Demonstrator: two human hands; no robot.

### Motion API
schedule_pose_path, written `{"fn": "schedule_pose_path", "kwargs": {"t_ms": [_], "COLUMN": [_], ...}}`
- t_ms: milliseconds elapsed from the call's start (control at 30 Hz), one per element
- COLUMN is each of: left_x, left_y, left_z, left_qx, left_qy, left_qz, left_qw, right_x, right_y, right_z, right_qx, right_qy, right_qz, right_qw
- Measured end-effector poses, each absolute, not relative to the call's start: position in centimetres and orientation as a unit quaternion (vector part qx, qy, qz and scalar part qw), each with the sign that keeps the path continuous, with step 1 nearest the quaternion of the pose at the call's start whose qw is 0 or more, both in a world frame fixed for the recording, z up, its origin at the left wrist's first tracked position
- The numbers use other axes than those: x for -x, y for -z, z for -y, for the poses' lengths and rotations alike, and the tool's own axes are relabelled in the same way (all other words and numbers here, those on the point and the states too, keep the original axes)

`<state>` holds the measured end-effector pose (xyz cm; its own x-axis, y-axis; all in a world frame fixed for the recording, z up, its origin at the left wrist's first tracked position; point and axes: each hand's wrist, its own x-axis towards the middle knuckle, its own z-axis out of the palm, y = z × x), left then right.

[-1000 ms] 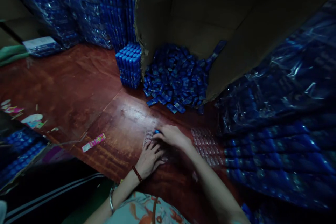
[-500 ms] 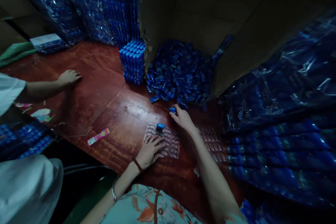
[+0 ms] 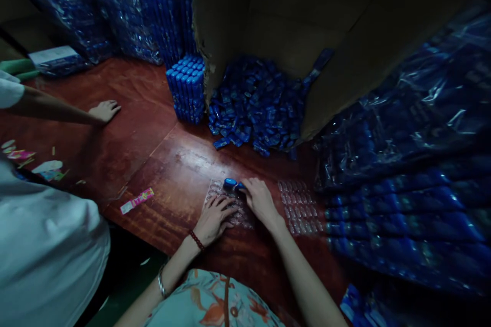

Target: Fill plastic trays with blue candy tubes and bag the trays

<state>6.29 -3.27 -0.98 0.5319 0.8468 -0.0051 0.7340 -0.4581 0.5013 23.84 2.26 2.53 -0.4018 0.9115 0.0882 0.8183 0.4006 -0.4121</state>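
A clear plastic tray [image 3: 242, 218] with rows of oval hollows lies on the red-brown table before me. My left hand [image 3: 215, 218] rests on its near left part, fingers spread and holding nothing. One small blue oval container [image 3: 230, 183] sits in the tray's far row. Just right of it, my right hand [image 3: 259, 195] pinches a second blue container [image 3: 240, 186] at the tray's far edge. The fingers hide part of that one. To the right of my right hand lies another clear tray [image 3: 301, 209] with hollows.
A torn cardboard box [image 3: 230, 15] spills a heap of blue containers [image 3: 257, 102]. Left of it stands a block of stacked blue containers [image 3: 186, 89]. Plastic-wrapped blue packs [image 3: 406, 204] line the right. A pink strip [image 3: 137, 201] lies left; a co-worker's hand [image 3: 105, 111] rests beyond.
My right hand has come from beside the heap back to the tray, carrying a blue container. My left hand stays on the tray. The co-worker's body has leaned further into view.
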Motion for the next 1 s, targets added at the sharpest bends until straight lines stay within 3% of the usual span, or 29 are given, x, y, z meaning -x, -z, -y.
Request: {"fn": "schedule_pose_path", "kwargs": {"t_ms": [67, 167, 267, 367, 500, 733, 900, 1000], "left_x": [-6.4, -6.0, -4.8, -3.8, -3.6, -6.1, -6.8, -5.5], "left_y": [1.0, 0.9, 0.3, -0.8, -2.6, -2.3, -0.5, 0.4], "left_z": [3.3, 3.2, 2.9, 1.7, -3.9, -16.3, -17.7, -16.3], "left_qx": [-0.846, -0.849, -0.843, -0.775, -0.654, -0.639, -0.632, -0.614], "left_qy": [-0.12, -0.127, -0.185, -0.307, -0.417, -0.373, -0.362, -0.38], "left_qz": [-0.47, -0.454, -0.408, -0.416, -0.553, -0.624, -0.622, -0.608], "left_qw": [0.224, 0.238, 0.298, 0.363, 0.306, 0.251, 0.287, 0.331], "right_x": [-23.4, -23.7, -25.8, -28.3, -29.1, -26.9, -28.3, -29.0], "right_y": [-3.6, -4.2, -3.7, -2.5, -0.9, 1.6, 2.0, 1.7], "right_z": [-2.5, -3.1, -4.8, -7.9, -11.7, -8.8, -2.9, 0.8], "right_qx": [0.519, 0.499, 0.492, 0.588, 0.654, 0.639, 0.638, 0.623], "right_qy": [-0.108, -0.135, -0.213, -0.166, -0.122, -0.165, -0.227, -0.354], "right_qz": [0.845, 0.853, 0.83, 0.746, 0.691, 0.679, 0.63, 0.549], "right_qw": [0.076, 0.067, 0.153, 0.265, 0.283, 0.322, 0.38, 0.431]}}
